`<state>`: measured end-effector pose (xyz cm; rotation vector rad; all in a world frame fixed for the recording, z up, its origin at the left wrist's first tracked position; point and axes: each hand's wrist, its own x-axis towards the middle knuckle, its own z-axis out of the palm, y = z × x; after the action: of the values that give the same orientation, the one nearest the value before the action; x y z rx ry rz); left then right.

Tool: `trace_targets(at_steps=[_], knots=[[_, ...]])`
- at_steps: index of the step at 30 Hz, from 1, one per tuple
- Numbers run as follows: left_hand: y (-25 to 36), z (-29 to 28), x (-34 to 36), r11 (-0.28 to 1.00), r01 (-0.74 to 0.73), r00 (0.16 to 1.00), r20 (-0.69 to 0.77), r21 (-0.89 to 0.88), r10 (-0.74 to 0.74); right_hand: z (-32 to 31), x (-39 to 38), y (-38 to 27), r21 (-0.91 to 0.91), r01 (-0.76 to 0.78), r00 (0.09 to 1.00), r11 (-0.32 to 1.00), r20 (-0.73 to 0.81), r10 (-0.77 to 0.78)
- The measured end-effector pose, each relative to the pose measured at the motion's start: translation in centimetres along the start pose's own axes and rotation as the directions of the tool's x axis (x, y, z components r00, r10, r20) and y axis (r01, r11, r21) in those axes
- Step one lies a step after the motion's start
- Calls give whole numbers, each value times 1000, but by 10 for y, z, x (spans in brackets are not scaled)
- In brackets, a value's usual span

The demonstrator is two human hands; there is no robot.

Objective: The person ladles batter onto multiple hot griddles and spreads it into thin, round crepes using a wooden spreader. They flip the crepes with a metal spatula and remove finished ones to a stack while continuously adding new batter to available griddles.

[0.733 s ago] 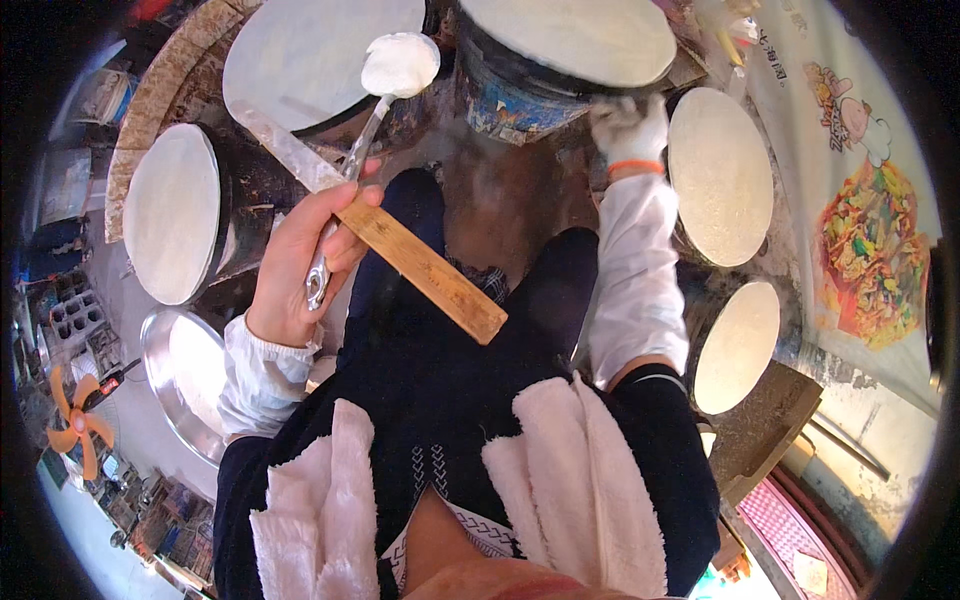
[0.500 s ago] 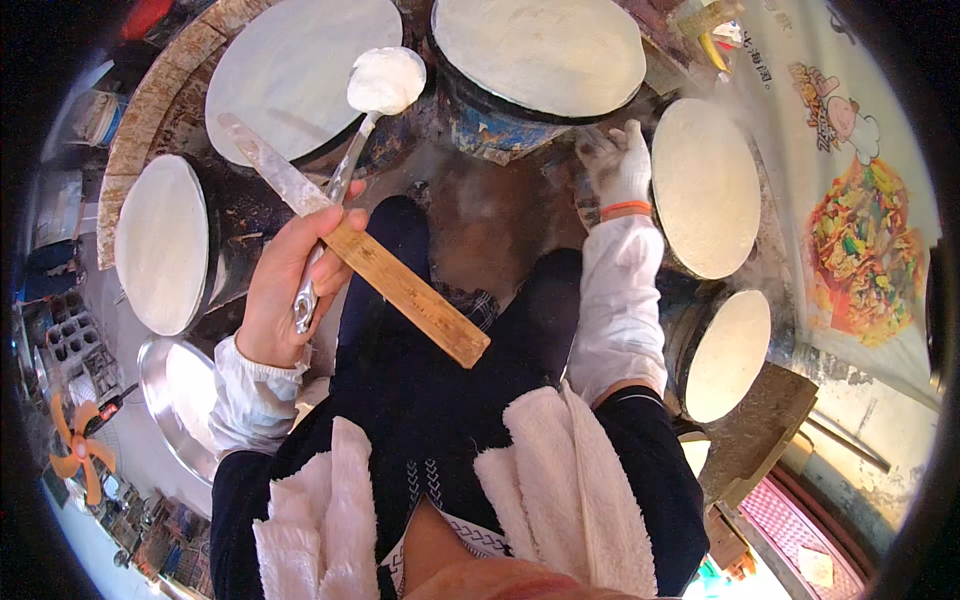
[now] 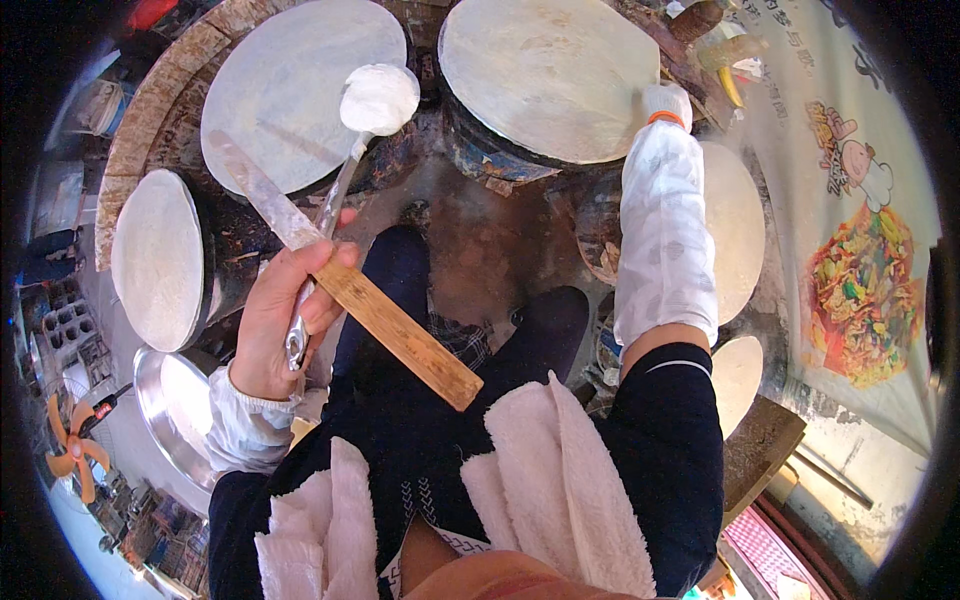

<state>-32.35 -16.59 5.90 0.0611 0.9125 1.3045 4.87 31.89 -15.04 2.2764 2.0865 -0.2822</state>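
My left hand [image 3: 272,325] is closed round two tools at once. One is a metal ladle [image 3: 380,98] heaped with thick white batter; the other is a long flat spatula [image 3: 405,338] with a wooden handle and a batter-smeared blade, crossing the ladle's stem. My right hand [image 3: 665,102], in a white glove under a white sleeve cover with an orange band, is at the right edge of the far right griddle [image 3: 550,80], which bears a thin pale round sheet. Its fingers are mostly hidden. The ladle's bowl overlaps the far left griddle [image 3: 300,90], also covered in a pale layer.
More round griddles with pale sheets ring me: one at left [image 3: 158,260], one at right [image 3: 735,230] partly behind my right arm, and a lower right one [image 3: 737,385]. A metal basin [image 3: 165,410] stands at my left. A printed banner [image 3: 860,260] hangs at right.
My right hand has moved away from me, from beside the right griddle to the far right griddle's edge. My left hand still holds both tools, hardly moved. The view has shifted slightly.
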Motion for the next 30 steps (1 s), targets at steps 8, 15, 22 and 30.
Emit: trace_targets(at_steps=[8, 15, 22, 30], knots=[[-8, -3, -16, 998, -9, 998, -57, 59, 13, -81, -133, -48, 683, 145, 940, 716, -322, 117], [-23, -34, -24, 988, 78, 989, 118, 131, -93, -119, -380, 48, 980, 174, 853, -98, -101, 512], [-44, -37, -24, 915, 285, 890, 276, 285, -363, -44, -736, 152, 988, 108, 469, -113, 49, 882], [-106, -7, -58, 808, 130, 886, 298, 575, -354, -77, -1137, 148, 732, -661, -193, 164, -377, 906]])
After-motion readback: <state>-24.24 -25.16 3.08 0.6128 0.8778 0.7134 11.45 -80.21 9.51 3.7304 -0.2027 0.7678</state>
